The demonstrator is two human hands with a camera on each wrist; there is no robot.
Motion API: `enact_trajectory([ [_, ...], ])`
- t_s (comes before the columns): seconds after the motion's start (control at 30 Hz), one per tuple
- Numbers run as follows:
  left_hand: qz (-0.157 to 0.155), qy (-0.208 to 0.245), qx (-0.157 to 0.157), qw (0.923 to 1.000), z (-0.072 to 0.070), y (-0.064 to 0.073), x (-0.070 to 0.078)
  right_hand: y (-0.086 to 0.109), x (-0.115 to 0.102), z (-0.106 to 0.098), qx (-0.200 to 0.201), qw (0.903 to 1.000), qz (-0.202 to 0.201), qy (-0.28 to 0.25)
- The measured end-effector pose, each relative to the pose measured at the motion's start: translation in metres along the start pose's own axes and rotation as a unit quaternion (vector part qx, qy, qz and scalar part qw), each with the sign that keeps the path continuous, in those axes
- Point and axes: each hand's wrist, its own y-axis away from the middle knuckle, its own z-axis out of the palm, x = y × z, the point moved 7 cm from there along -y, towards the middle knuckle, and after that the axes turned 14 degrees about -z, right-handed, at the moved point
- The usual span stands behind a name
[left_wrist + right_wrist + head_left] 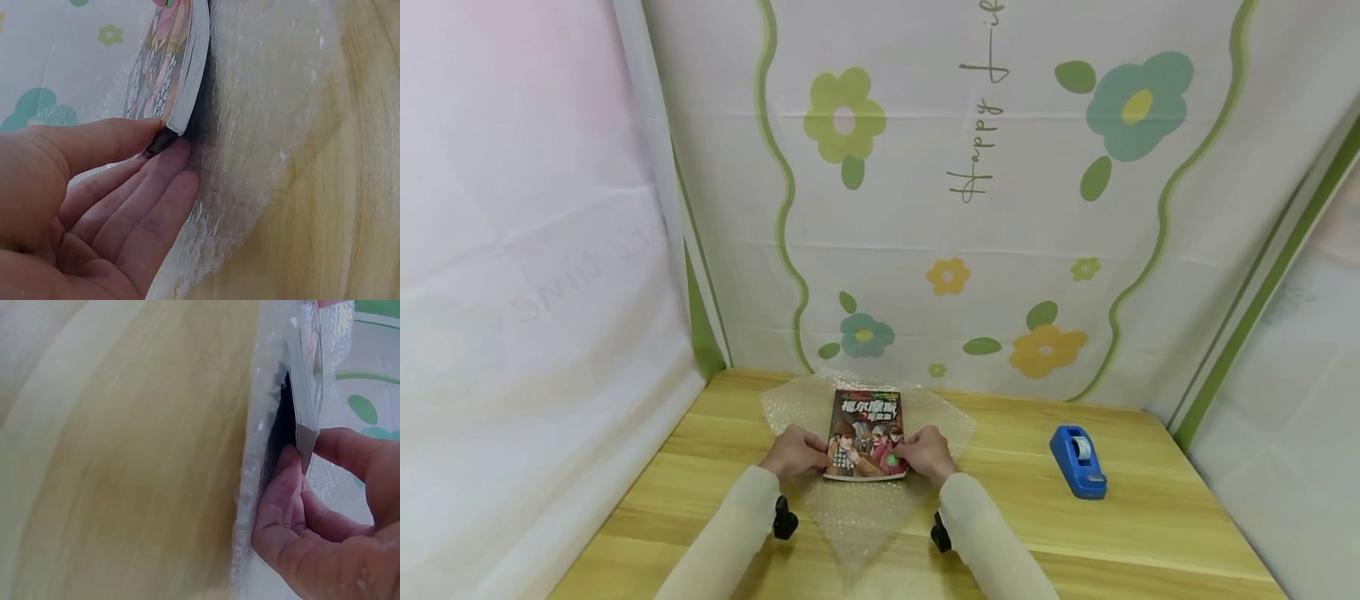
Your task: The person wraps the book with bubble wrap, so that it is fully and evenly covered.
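Observation:
A comic-style book (pixel 867 433) with a dark illustrated cover is above a sheet of bubble wrap (pixel 857 521) on the wooden table. My left hand (pixel 797 452) pinches the book's left edge, thumb on the cover and fingers underneath. On the opposite side, my right hand (pixel 927 455) grips the right edge in the same way. In the left wrist view the spine corner of the book (pixel 192 69) sits between thumb and fingers, with bubble wrap (pixel 256 125) beneath. The right wrist view shows a dark gap between the book (pixel 305 394) and the bubble wrap (pixel 250 481).
A blue tape dispenser (pixel 1078 462) with a roll of tape stands on the table (pixel 1000 500) to the right. Behind the table hangs a white flower-printed cloth (pixel 910 208), and more cloth panels enclose the left and right sides.

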Motion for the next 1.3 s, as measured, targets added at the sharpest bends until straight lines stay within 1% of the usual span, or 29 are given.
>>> enact_trajectory([
  [0.07,0.018,-0.035,0.016,0.9991,0.000,0.001,0.003,0.000,0.001,0.001,0.000,1.0000,0.004,0.000],
  [0.13,0.046,-0.082,0.042,0.9947,-0.002,0.002,0.008,0.000,0.001,0.001,0.003,1.0000,0.001,0.007],
  [0.2,0.077,-0.128,0.071,0.9863,-0.003,0.005,0.013,0.000,0.000,0.001,0.006,0.9997,-0.008,0.022],
  [0.27,0.098,-0.160,0.090,0.9780,-0.004,0.008,0.017,0.000,-0.002,0.002,0.008,0.9988,-0.022,0.042],
  [0.37,0.119,-0.184,0.096,0.9708,-0.004,0.011,0.020,0.000,-0.006,0.003,0.009,0.9963,-0.040,0.075],
  [0.4,0.122,-0.193,0.095,0.9689,-0.004,0.011,0.020,0.000,-0.007,0.004,0.008,0.9953,-0.044,0.086],
  [0.57,0.169,-0.236,0.108,0.9509,-0.004,0.013,0.024,0.001,-0.015,0.004,-0.001,0.9884,-0.064,0.137],
  [0.63,0.189,-0.244,0.106,0.9455,-0.005,0.014,0.026,0.000,-0.018,0.004,-0.010,0.9859,-0.074,0.149],
  [0.73,0.201,-0.251,0.078,0.9438,-0.006,0.013,0.025,0.000,-0.022,0.003,-0.031,0.9827,-0.090,0.159],
  [0.87,0.208,-0.286,0.036,0.9348,-0.005,0.014,0.021,0.001,-0.027,0.000,-0.069,0.9742,-0.120,0.178],
  [0.9,0.204,-0.301,0.025,0.9313,-0.004,0.015,0.019,0.001,-0.029,-0.001,-0.079,0.9704,-0.132,0.186],
  [0.93,0.200,-0.320,0.016,0.9258,-0.003,0.016,0.017,0.003,-0.030,-0.002,-0.091,0.9662,-0.142,0.195],
  [0.97,0.198,-0.336,0.008,0.9208,-0.002,0.018,0.015,0.004,-0.032,-0.003,-0.105,0.9603,-0.153,0.208],
  [1.07,0.179,-0.385,-0.013,0.9053,0.000,0.021,0.006,0.010,-0.034,-0.005,-0.150,0.9413,-0.175,0.247],
  [1.1,0.177,-0.401,-0.014,0.8989,0.001,0.023,0.003,0.013,-0.033,-0.006,-0.164,0.9346,-0.179,0.260],
  [1.17,0.176,-0.422,-0.011,0.8894,0.001,0.025,-0.002,0.019,-0.029,-0.008,-0.191,0.9200,-0.180,0.291],
  [1.23,0.173,-0.438,-0.009,0.8823,0.002,0.027,-0.005,0.024,-0.023,-0.010,-0.208,0.9065,-0.179,0.320],
  [1.3,0.171,-0.449,-0.006,0.8769,0.002,0.030,-0.007,0.029,-0.020,-0.012,-0.220,0.8902,-0.183,0.355],
])
